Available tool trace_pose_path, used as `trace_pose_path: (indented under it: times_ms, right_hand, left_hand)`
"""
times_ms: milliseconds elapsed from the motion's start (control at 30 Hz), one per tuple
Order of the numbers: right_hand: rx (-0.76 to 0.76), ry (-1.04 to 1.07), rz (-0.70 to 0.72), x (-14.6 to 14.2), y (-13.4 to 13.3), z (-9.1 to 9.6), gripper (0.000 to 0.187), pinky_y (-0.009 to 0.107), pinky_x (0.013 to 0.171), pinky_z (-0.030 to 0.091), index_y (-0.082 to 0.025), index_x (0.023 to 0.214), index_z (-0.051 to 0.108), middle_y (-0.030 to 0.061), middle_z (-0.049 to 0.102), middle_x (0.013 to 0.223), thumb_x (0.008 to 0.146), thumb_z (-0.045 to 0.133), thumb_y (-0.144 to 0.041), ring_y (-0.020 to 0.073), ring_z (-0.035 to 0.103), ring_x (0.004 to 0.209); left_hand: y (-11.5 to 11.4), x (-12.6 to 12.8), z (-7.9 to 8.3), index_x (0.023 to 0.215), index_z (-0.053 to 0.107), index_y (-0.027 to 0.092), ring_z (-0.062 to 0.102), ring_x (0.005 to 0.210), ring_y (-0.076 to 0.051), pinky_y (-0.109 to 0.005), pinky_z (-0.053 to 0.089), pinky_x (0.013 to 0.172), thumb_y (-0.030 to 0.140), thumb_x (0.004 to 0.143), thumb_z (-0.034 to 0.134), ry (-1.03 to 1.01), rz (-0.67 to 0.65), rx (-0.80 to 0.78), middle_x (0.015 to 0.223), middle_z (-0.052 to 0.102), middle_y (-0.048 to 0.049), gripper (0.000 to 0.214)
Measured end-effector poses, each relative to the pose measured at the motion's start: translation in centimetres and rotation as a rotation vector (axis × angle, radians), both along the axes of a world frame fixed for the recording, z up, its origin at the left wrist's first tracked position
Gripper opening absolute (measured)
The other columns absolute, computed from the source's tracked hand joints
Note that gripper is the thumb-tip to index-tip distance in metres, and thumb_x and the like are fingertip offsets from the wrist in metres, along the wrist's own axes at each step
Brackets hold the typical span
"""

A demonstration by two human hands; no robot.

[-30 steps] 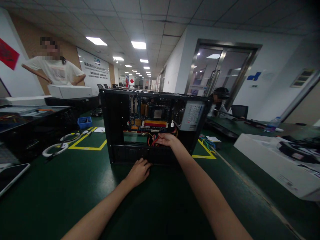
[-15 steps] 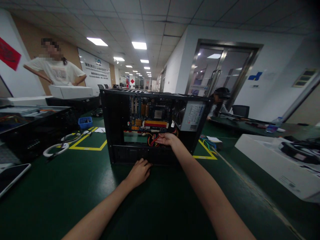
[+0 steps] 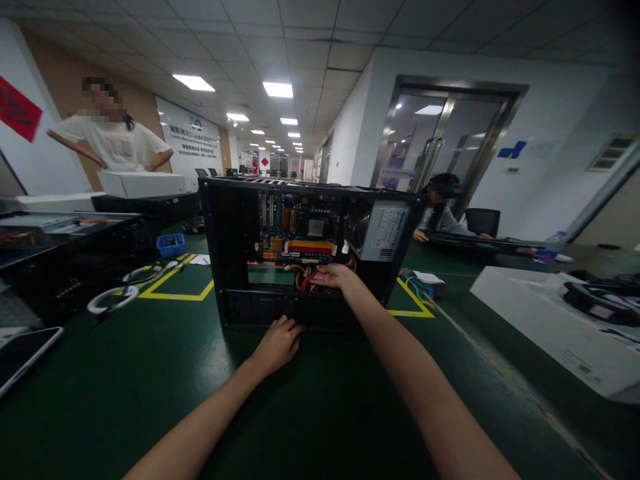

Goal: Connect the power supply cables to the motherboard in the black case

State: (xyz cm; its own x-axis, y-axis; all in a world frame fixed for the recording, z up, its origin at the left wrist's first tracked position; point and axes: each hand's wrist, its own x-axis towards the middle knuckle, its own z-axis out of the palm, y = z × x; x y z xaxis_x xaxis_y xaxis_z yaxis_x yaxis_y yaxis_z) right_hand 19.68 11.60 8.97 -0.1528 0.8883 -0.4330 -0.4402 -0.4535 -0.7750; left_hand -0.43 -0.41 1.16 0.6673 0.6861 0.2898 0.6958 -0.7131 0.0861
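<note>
An open black computer case [image 3: 230, 253] stands upright on the green table [image 3: 320, 413], showing its blue motherboard [image 3: 300, 230] and a silver power supply [image 3: 383, 230]. My right hand [image 3: 334, 275] reaches inside the case and pinches a bundle of red, yellow and black cables [image 3: 306, 279] below the board. My left hand [image 3: 277, 343] rests with curled fingers against the case's lower front edge on the table.
A white box [image 3: 560, 327] with black cables lies at the right. White cable loops [image 3: 113, 297] and a small blue bin [image 3: 169, 245] sit at the left inside yellow floor tape. Another dark case [image 3: 65, 253] stands far left. One person stands back left; another sits behind the case.
</note>
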Motion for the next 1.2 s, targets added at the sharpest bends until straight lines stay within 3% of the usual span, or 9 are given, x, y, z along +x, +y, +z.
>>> trace_pose_path:
  times_ms: [267, 600, 1200]
  right_hand:
    - [-0.026, 0.036, -0.002, -0.1, 0.8, 0.2, 0.015, 0.043, 0.074, 0.048, -0.01, 0.081, 0.043, 0.0097, 0.056, 0.086, 0.084, 0.031, -0.002, 0.0183, 0.059, 0.088]
    - [-0.043, 0.058, -0.02, 0.0, 1.0, 0.0, 0.017, 0.042, 0.074, 0.048, -0.01, 0.079, 0.043, 0.0109, 0.056, 0.085, 0.083, 0.03, 0.0, 0.0187, 0.059, 0.088]
    - [-0.049, 0.022, -0.105, -0.2, 1.4, 0.0, 0.021, 0.039, 0.073, 0.05, -0.011, 0.079, 0.043, 0.0027, 0.051, 0.07, 0.082, 0.028, 0.003, 0.0149, 0.06, 0.076]
  left_hand:
    - [-0.1, 0.0, 0.1, 0.11, 0.05, 0.02, 0.045, 0.092, -0.02, -0.033, 0.037, 0.08, 0.017, 0.081, 0.044, 0.002, -0.006, 0.004, 0.094, 0.052, -0.0058, 0.029]
    - [-0.2, 0.0, 0.3, 0.111, 0.05, 0.02, 0.044, 0.091, -0.02, -0.032, 0.037, 0.078, 0.017, 0.082, 0.044, 0.004, -0.007, 0.006, 0.094, 0.052, -0.006, 0.03]
    - [-0.2, 0.0, 0.3, 0.11, 0.05, 0.02, 0.045, 0.091, -0.02, -0.033, 0.037, 0.08, 0.018, 0.083, 0.043, 0.002, -0.004, -0.002, 0.094, 0.052, -0.0059, 0.028]
